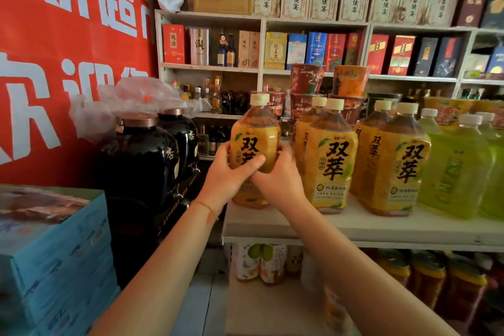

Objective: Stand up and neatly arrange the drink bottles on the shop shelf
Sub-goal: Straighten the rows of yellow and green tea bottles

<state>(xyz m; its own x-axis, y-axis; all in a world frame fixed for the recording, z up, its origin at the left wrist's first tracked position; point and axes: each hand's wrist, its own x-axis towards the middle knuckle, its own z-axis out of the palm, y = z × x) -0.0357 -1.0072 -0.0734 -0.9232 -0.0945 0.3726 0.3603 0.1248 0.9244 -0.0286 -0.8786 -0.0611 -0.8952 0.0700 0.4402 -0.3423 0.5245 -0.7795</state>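
Observation:
An orange-labelled tea bottle [255, 133] with a cream cap stands upright at the left end of the white shop shelf [354, 229]. My left hand [229, 174] grips its lower left side, thumb across the label. My right hand [281, 177] grips its lower right side. To its right stand two rows of matching orange tea bottles [331, 161], [395, 163], then green drink bottles [458, 169] at the far right. The held bottle's base is hidden behind my hands.
Black ceramic jars [141, 161] stand left of the shelf, under a crumpled plastic bag. Blue cartons [54, 254] are stacked at lower left. Instant noodle cups [308, 82] sit behind the bottles. More bottles fill the lower shelf [425, 278]. Boxed liquor lines the back wall shelves.

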